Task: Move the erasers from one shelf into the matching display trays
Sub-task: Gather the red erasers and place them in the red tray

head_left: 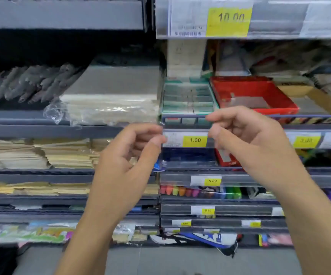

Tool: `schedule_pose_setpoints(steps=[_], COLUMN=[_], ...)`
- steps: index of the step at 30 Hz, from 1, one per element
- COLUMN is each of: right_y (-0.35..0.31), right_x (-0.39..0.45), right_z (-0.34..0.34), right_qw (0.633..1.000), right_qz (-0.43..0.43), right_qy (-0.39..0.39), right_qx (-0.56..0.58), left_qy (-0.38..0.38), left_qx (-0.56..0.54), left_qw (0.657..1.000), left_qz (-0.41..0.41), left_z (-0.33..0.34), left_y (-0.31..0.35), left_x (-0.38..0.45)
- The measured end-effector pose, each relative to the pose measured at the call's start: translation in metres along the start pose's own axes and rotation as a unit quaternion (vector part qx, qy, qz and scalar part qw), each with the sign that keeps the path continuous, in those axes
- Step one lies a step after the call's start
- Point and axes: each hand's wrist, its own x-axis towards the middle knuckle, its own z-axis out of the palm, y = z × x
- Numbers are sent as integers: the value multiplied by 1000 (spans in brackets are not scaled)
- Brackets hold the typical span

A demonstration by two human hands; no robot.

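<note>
Green tray (188, 98) of erasers (187, 95) sits on the shelf (240, 117) behind its rail; my left hand (127, 155) and right hand (245, 133) hover before it, fingers loosely curled, holding nothing, apparently poised to reach in.

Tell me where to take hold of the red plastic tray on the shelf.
Probably by the front rim of the red plastic tray, reaching over the shelf's blue front rail. The tray tilts forward, so that low, thin edge faces you; a green tray crowds one side.

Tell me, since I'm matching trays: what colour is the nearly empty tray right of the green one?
Red tray, clearest in the head view.
</note>
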Motion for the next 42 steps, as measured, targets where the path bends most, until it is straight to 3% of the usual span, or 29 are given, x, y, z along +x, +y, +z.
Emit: schedule_pose_setpoints(steps=[4, 8, 15, 22, 35, 42], right_y=[48, 112, 165, 158, 166, 201], right_x=[-90, -196, -376, -501, -520, -537], right_z=[13, 22, 1, -43, -184, -258], right_qw=[987, 935, 839, 765, 769, 718], right_qz=[150, 334, 526, 601, 517, 542], right_qy=[26, 86, 121, 211, 363, 431], right_qx=[42, 83, 70, 93, 98, 78], left_qy=[-85, -163, -255, -328, -458, -543], left_qx=[-64, -39, 25, 78, 89, 76], left_qw=[976, 908, 812, 794, 767, 738], left_qz=[-188, -384, -524, -507, -441, -394], left_z=[16, 43, 79, 150, 315, 452], left_y=[-66, -138, -166, -132, -95, -97], left_x=[-54, -134, -247, -290, -293, -260])
